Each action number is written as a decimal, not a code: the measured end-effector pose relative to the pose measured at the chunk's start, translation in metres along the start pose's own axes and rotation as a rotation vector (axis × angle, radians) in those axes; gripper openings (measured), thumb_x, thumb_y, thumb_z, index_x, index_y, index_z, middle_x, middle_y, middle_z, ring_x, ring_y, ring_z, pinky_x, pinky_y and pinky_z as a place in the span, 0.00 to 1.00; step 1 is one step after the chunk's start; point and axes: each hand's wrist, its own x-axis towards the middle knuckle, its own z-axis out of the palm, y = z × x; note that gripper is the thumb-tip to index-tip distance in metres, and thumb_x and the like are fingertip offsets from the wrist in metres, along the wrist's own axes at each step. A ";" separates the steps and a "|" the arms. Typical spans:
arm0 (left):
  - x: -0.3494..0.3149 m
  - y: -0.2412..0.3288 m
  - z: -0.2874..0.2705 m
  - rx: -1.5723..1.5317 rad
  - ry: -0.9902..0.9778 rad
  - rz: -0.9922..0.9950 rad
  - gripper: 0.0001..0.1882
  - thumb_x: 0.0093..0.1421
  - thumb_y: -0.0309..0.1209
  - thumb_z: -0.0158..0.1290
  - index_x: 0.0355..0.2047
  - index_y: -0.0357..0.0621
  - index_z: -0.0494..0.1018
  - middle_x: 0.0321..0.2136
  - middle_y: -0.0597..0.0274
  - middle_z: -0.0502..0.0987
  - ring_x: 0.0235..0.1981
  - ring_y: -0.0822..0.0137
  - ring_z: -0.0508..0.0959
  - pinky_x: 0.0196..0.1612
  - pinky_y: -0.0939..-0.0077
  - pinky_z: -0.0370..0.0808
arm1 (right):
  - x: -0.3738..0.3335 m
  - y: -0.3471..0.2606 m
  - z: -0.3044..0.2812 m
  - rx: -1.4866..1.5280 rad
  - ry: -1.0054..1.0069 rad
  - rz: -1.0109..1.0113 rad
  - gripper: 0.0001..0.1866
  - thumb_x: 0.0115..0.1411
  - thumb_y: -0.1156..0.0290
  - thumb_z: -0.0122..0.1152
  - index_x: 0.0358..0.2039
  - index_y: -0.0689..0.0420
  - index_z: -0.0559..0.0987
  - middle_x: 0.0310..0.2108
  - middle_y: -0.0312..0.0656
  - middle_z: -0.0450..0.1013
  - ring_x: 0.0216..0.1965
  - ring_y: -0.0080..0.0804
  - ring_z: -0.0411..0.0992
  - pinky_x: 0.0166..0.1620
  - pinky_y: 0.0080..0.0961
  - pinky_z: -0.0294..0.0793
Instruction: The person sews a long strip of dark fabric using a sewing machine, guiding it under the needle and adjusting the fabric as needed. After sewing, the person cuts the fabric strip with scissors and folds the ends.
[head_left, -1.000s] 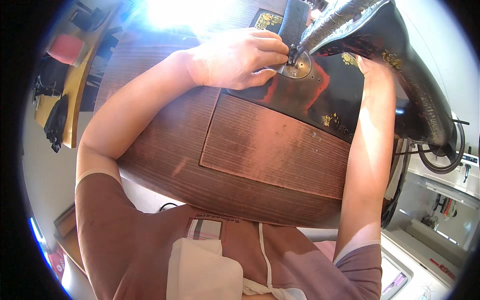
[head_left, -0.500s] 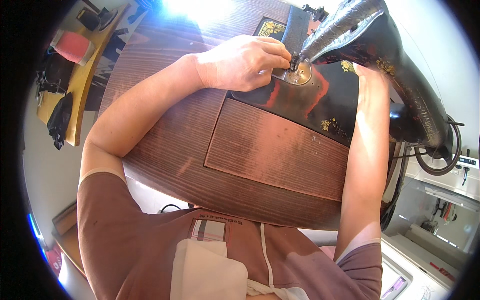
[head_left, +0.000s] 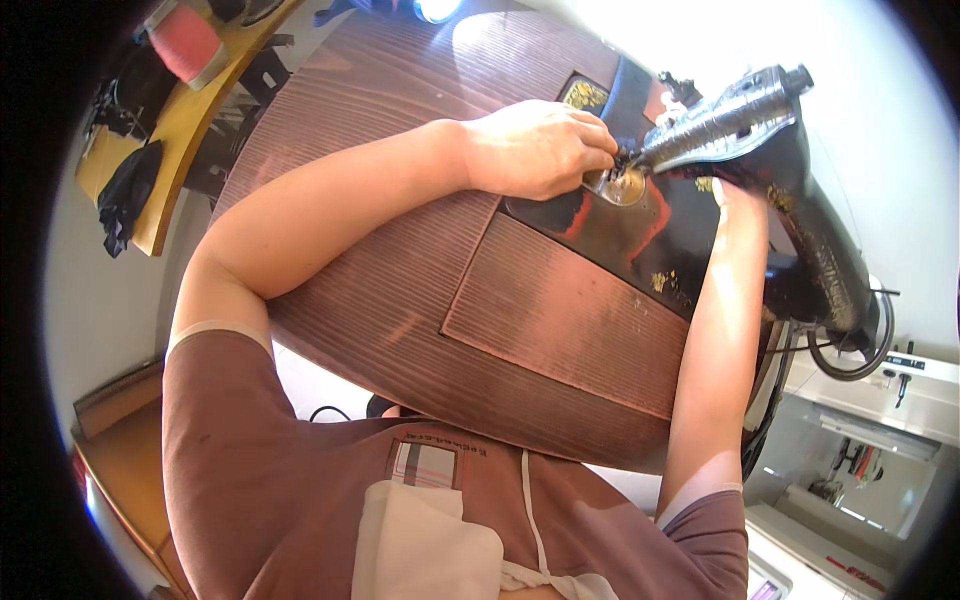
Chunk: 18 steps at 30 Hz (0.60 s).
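Sewing machine [head_left: 800, 230]: black, gold-decorated, upper right of frame, bed set into wooden table top; arm and head arching over round metal plate.
Shirt [head_left: 300, 480]: brown, bottom of frame, nearest to camera; white cloth at chest.
Table [head_left: 400, 300]: dark wood, grained, centre; rectangular leaf panel [head_left: 570, 320] just in front of machine bed.
Left hand [head_left: 540, 148]: upper centre, fingers curled and pinched at needle area, touching metal plate [head_left: 628, 187]; anything held too small to tell.
Right hand [head_left: 735, 195]: mostly hidden under machine arm, grip not visible, cannot tell.
Handwheel [head_left: 850, 340]: right edge, behind right forearm.
Yellow bench [head_left: 170, 130]: upper left, far, dark items on it.
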 end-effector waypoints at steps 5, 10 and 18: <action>-0.002 -0.001 0.004 -0.106 0.088 -0.034 0.12 0.53 0.23 0.53 0.39 0.34 0.76 0.43 0.52 0.77 0.44 0.53 0.77 0.48 0.64 0.75 | 0.001 -0.002 0.007 -0.583 0.100 0.121 0.23 0.69 0.58 0.45 0.58 0.58 0.66 0.54 0.48 0.67 0.56 0.41 0.65 0.60 0.44 0.67; 0.015 -0.016 0.000 -0.142 0.075 -0.169 0.12 0.53 0.22 0.52 0.39 0.39 0.75 0.38 0.52 0.76 0.43 0.52 0.78 0.46 0.63 0.76 | -0.024 0.018 0.054 -1.149 0.641 0.364 0.19 0.61 0.69 0.60 0.51 0.61 0.75 0.44 0.41 0.75 0.38 0.27 0.73 0.47 0.27 0.73; 0.099 -0.130 0.010 -0.005 -0.294 -0.280 0.34 0.48 0.12 0.50 0.56 0.52 0.71 0.54 0.53 0.73 0.58 0.54 0.70 0.60 0.65 0.67 | -0.085 0.007 0.127 -1.183 0.270 0.352 0.10 0.65 0.68 0.56 0.37 0.63 0.78 0.25 0.38 0.75 0.25 0.21 0.72 0.30 0.18 0.72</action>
